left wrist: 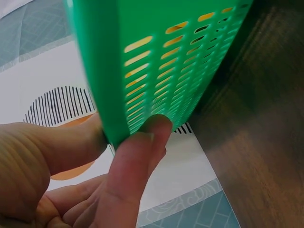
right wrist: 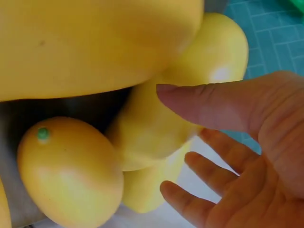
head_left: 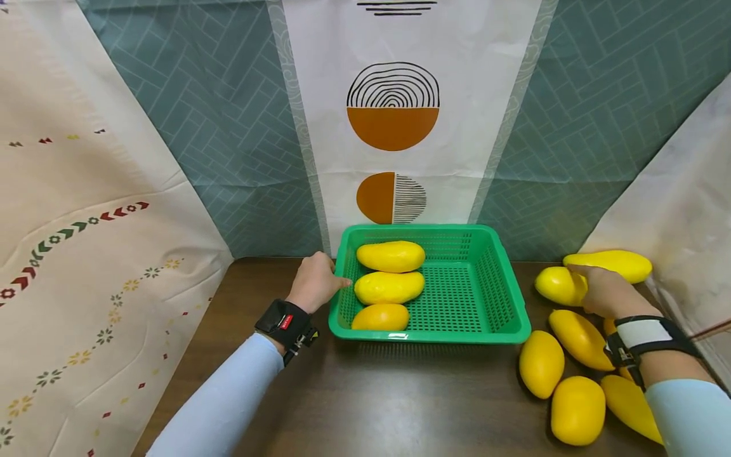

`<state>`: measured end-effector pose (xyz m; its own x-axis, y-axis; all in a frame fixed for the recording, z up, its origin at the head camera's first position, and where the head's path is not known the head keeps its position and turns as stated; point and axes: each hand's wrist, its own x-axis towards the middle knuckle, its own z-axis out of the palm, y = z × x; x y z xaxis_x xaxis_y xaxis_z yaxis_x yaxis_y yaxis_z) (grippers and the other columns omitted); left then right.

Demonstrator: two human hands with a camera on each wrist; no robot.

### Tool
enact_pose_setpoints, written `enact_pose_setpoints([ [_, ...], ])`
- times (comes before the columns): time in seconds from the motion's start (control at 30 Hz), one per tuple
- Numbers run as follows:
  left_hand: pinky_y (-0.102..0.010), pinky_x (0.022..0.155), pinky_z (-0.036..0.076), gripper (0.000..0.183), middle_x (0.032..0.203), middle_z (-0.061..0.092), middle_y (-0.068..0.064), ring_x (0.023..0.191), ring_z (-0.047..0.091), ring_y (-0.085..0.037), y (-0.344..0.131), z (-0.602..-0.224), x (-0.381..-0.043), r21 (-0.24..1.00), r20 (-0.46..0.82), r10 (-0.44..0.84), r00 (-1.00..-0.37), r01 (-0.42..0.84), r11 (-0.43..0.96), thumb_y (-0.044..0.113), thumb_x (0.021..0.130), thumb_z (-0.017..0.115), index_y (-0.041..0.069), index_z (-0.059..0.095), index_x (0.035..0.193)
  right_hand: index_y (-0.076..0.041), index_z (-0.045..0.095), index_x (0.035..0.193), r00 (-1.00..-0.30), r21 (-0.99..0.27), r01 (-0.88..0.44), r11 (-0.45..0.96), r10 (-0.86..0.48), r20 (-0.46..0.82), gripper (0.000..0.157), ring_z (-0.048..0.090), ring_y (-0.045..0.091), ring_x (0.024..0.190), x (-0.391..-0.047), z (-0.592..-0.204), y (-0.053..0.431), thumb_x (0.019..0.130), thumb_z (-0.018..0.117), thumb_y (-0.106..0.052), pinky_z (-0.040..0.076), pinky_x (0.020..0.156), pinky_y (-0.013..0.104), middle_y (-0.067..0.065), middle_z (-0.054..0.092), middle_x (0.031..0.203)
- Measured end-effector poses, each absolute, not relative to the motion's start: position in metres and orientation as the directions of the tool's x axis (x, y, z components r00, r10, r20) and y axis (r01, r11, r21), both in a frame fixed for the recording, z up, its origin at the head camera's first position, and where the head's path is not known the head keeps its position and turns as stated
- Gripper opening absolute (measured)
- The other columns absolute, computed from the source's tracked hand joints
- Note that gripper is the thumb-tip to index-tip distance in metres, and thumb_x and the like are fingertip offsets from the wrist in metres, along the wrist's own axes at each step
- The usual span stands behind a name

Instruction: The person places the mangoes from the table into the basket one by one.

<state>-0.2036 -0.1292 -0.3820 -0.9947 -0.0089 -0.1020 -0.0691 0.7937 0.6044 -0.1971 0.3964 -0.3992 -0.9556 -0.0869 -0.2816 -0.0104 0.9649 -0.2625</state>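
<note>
My left hand (head_left: 317, 283) pinches the left rim of a green plastic basket (head_left: 429, 337), thumb on one side of its wall and fingers on the other. Three yellow mangoes lie stacked front to back along the basket's left side, the middle one (head_left: 389, 287) and back one longer than the front one. At the right, my right hand (head_left: 608, 293) holds the right end of a yellow mango (head_left: 555, 285). The right wrist view shows the thumb (right wrist: 213, 105) across that mango, with three fingertips by its edge; the index finger is hidden.
A long yellow fruit (head_left: 617, 263) lies behind the right hand. Several more mangoes (head_left: 578, 410) are grouped on the brown table (head_left: 365, 400) below that hand. Patterned cloth (head_left: 251, 127) hangs behind the basket, and pale cloth covers both sides.
</note>
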Motion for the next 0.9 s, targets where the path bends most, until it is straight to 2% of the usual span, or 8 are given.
enact_pose_setpoints([
  [0.13,-0.021,0.045,0.048,0.028,0.065,0.063,-0.007,0.052,0.059,-0.016,-0.13,-0.381,-0.203,0.603,-0.103,-0.016,-0.995,-0.075,0.794,0.027,0.075,0.079,0.002,0.071,0.084,0.007,0.035,0.138,-0.967,-0.23,-0.046,0.972,-0.101,-0.235,0.076,0.052,0.032,0.074,-0.199,-0.403,0.396,0.071,0.068,-0.001,0.047,0.066,0.043,0.034,0.058,0.103],
  [0.27,-0.021,0.045,0.047,0.028,0.065,0.063,-0.007,0.052,0.059,-0.017,-0.131,-0.38,-0.202,0.601,-0.102,-0.022,-0.994,-0.08,0.795,0.028,0.075,0.079,0.002,0.071,0.084,0.008,0.036,0.137,-0.975,-0.192,-0.087,0.977,-0.123,-0.185,0.074,0.056,0.039,0.086,-0.199,-0.406,0.395,0.072,0.069,-0.004,0.045,0.08,0.058,0.04,0.052,0.115],
  [0.37,-0.022,0.045,0.047,0.028,0.066,0.063,-0.007,0.053,0.058,-0.017,-0.131,-0.379,-0.203,0.597,-0.101,-0.029,-0.994,-0.084,0.798,0.027,0.074,0.079,0.002,0.071,0.084,0.008,0.038,0.136,-0.975,-0.17,-0.112,0.979,-0.141,-0.169,0.071,0.057,0.041,0.087,-0.199,-0.407,0.395,0.073,0.068,-0.004,0.045,0.081,0.059,0.039,0.054,0.114],
  [0.53,-0.021,0.045,0.048,0.029,0.067,0.063,-0.007,0.053,0.059,-0.017,-0.129,-0.379,-0.203,0.598,-0.094,-0.026,-0.995,-0.077,0.798,0.027,0.073,0.08,0.002,0.07,0.084,0.009,0.04,0.135,-0.976,-0.142,-0.131,0.981,-0.152,-0.155,0.068,0.054,0.052,0.099,-0.2,-0.413,0.393,0.075,0.068,-0.007,0.041,0.087,0.064,0.039,0.053,0.116],
  [0.6,-0.021,0.045,0.048,0.029,0.066,0.063,-0.007,0.053,0.059,-0.016,-0.128,-0.38,-0.203,0.598,-0.092,-0.025,-0.995,-0.075,0.798,0.027,0.073,0.08,0.002,0.07,0.084,0.009,0.038,0.136,-0.978,-0.145,-0.112,0.983,-0.135,-0.161,0.072,0.048,0.056,0.106,-0.2,-0.415,0.392,0.076,0.07,-0.015,0.038,0.089,0.066,0.04,0.05,0.119],
  [0.7,-0.021,0.045,0.048,0.03,0.066,0.063,-0.007,0.053,0.06,-0.016,-0.128,-0.379,-0.202,0.597,-0.089,-0.031,-0.996,-0.078,0.798,0.027,0.072,0.081,0.002,0.07,0.084,0.011,0.036,0.136,-0.98,-0.155,-0.075,0.985,-0.102,-0.17,0.083,0.045,0.055,0.105,-0.201,-0.418,0.392,0.074,0.074,-0.029,0.037,0.089,0.067,0.041,0.049,0.118],
  [0.8,-0.022,0.045,0.049,0.028,0.066,0.064,-0.006,0.054,0.061,-0.015,-0.128,-0.379,-0.202,0.592,-0.084,-0.035,-0.996,-0.078,0.803,0.026,0.072,0.081,0.002,0.07,0.081,0.013,0.033,0.135,-0.98,-0.196,-0.042,0.98,-0.078,-0.182,0.094,0.048,0.052,0.1,-0.201,-0.419,0.393,0.07,0.076,-0.039,0.039,0.086,0.066,0.04,0.05,0.115],
  [0.9,-0.022,0.046,0.05,0.026,0.065,0.064,-0.005,0.054,0.062,-0.015,-0.127,-0.379,-0.202,0.587,-0.076,-0.034,-0.997,-0.072,0.807,0.026,0.071,0.082,0.003,0.069,0.077,0.017,0.029,0.135,-0.976,-0.235,-0.026,0.972,-0.075,-0.204,0.1,0.051,0.049,0.095,-0.199,-0.42,0.393,0.068,0.077,-0.04,0.041,0.083,0.064,0.041,0.05,0.113],
])
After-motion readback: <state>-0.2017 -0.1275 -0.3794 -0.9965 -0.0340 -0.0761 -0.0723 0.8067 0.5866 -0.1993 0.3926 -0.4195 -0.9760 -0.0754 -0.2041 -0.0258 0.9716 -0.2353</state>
